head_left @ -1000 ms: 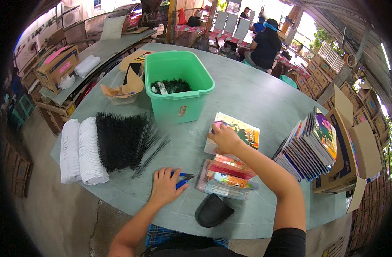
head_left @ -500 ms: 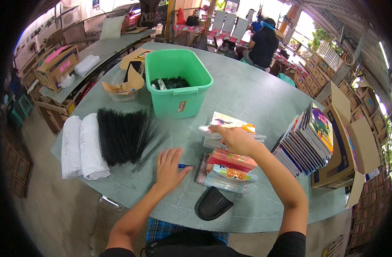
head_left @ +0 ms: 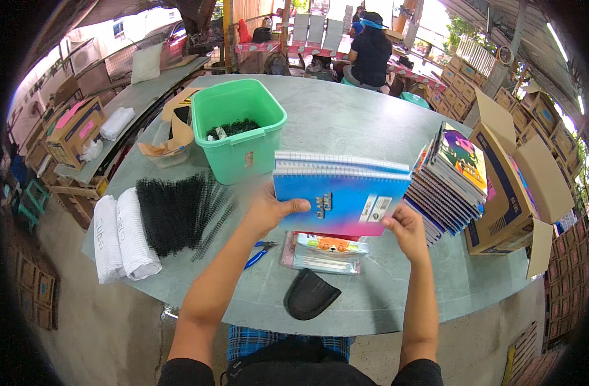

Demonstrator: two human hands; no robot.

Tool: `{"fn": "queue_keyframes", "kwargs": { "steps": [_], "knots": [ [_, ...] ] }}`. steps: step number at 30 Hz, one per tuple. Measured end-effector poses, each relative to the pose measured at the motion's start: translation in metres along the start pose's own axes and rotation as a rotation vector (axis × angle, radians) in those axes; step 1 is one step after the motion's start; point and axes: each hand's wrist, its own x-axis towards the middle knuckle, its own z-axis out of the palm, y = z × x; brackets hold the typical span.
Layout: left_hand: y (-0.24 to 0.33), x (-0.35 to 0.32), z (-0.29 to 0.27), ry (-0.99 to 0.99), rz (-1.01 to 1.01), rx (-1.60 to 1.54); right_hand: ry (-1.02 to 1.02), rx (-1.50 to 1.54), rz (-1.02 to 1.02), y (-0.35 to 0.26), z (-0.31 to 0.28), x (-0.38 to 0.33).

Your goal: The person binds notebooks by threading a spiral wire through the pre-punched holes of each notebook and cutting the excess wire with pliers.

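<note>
Gripping blue notebook point(head_left: 341, 196) with left hand point(head_left: 266, 209) and right hand point(head_left: 407, 228), green bin point(head_left: 238, 138) behind, pliers point(head_left: 259, 252) below.

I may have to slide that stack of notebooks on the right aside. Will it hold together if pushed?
Probably not well. The stack of notebooks leans and is fanned out, edges stepped, so a push low down would likely shear it further. The glossy covers look slippery. It looks heavy as a whole, with many notebooks; the cardboard box beside it may stop it.
</note>
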Motion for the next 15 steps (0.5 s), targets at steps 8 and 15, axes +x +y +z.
{"fn": "queue_keyframes", "kwargs": {
  "steps": [8, 15],
  "knots": [
    [-0.007, -0.001, 0.007, -0.059, -0.041, 0.185, 0.098, -0.113, -0.001, 0.03, -0.003, -0.022],
    [-0.036, -0.01, -0.005, -0.063, -0.183, 0.299, 0.053, -0.075, 0.153, 0.067, 0.004, -0.036]
  ]
}}
